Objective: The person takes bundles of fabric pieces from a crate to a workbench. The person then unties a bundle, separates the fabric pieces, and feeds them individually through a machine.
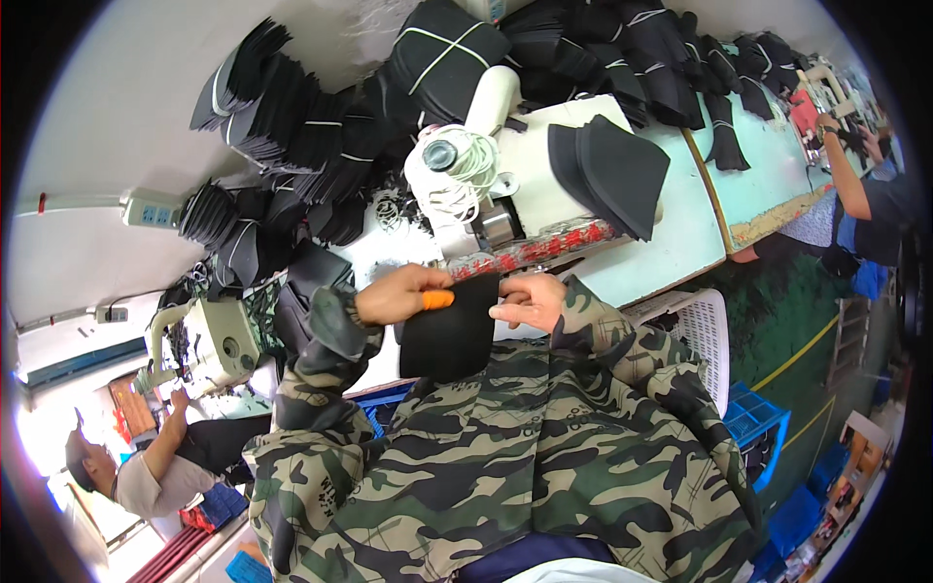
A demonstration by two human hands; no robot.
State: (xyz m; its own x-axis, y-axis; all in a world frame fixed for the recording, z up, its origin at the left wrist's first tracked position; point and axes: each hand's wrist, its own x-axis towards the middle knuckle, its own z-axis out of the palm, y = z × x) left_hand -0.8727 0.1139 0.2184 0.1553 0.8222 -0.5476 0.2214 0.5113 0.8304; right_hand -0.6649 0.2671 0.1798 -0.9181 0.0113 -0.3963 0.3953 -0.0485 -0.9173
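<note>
A black piece of sheet material (449,335) hangs between my hands in front of my body, below the edge of the sewing machine (496,92). My left hand (398,295) has an orange cover on one finger and pinches the piece at its upper left edge. At its upper right edge, my right hand (533,301) grips it with thumb and curled fingers. Beyond my right hand, a few curved black panels (612,173) lie overlapped on the cream machine bed. White cord (457,185) lies coiled on the machine, left of those panels.
Tied bundles of black panels (447,49) are heaped along the wall. A white basket (714,340) and a blue crate (753,423) stand at my right. Another sewing machine (209,340) is at left, with a person (155,471) beside it. Another person (855,185) works at far right.
</note>
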